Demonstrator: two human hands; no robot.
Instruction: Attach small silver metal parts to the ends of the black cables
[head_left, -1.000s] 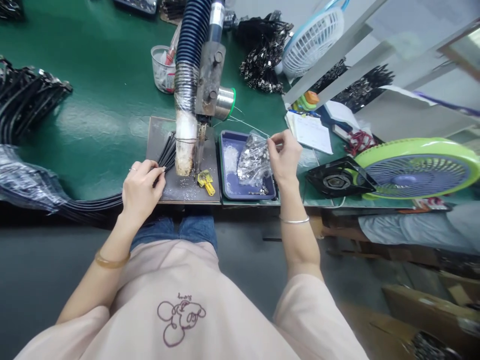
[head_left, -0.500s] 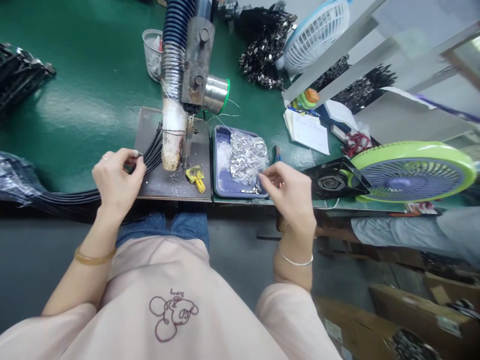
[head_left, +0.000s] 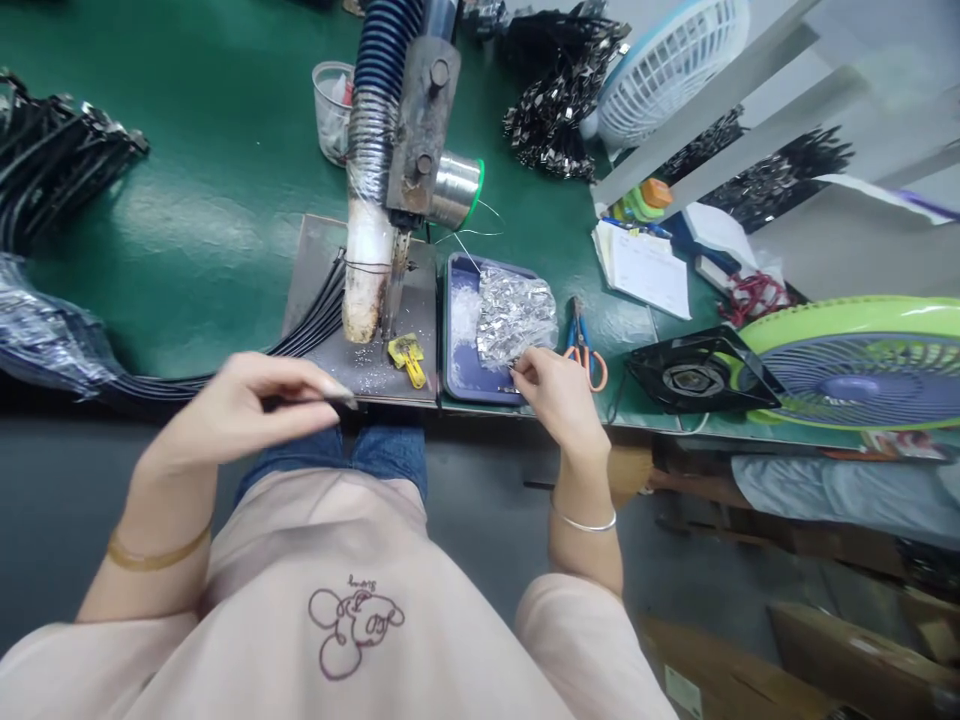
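Observation:
My left hand (head_left: 244,405) is over the table's front edge, in front of the black cables (head_left: 319,315). Its thumb and first finger come together near a tiny dark, shiny piece that is too small to name. My right hand (head_left: 559,400) reaches over the front right corner of the purple tray (head_left: 480,385), fingertips pinched beside small metal pieces (head_left: 510,389); what they hold is hidden. In the tray lies a clear bag of silvery metal parts (head_left: 517,315). Between the hands, a small yellow tool (head_left: 409,358) rests on the grey board (head_left: 315,240).
A clamped metal fixture (head_left: 424,130) and a taped hose (head_left: 369,230) rise over the board, beside a solder wire spool (head_left: 457,190). Orange-handled pliers (head_left: 581,340) lie right of the tray. Farther right are a small black fan (head_left: 690,372) and a green fan (head_left: 855,380).
My left hand has left the cable ends and come towards me and to the right. My right hand has moved further into the tray's corner, uncovering the pliers. The view has shifted slightly.

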